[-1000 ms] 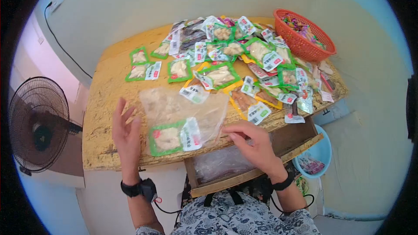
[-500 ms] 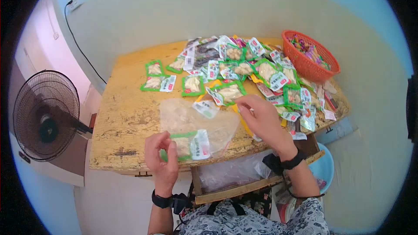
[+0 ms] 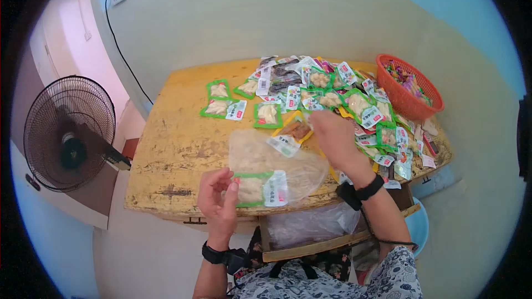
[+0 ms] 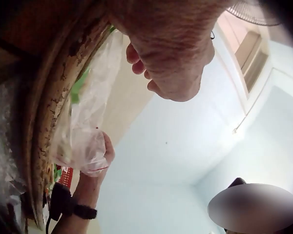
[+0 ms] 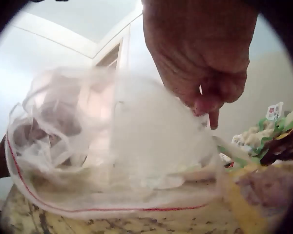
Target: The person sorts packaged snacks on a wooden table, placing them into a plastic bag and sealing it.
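Note:
A clear bag [image 3: 277, 155] lies near the table's front edge in the head view, with a green-bordered packet [image 3: 252, 189] inside or under its film. At its left side my left hand [image 3: 220, 202] has thumb and fingers curled together, seeming to pinch the film. My right hand [image 3: 341, 141] is above the bag's right part with curled fingers, next to an orange-edged packet [image 3: 296, 129]; what it holds is hidden. In the right wrist view the bag [image 5: 151, 126], with a red line, spreads before the right hand [image 5: 205, 58].
A heap of packets [image 3: 360, 105] covers the table's right half. Several green-bordered packets lie at its left, one [image 3: 267, 115] behind the bag. A red basket [image 3: 410, 86] stands back right. Below the edge, an open drawer [image 3: 310, 224] holds clear film. A fan [image 3: 72, 133] stands left.
My left hand has come right to the bag and its fingers have closed. My right hand has moved up and away toward the heap; the green-bordered packet there is out of sight, baring the orange-edged one.

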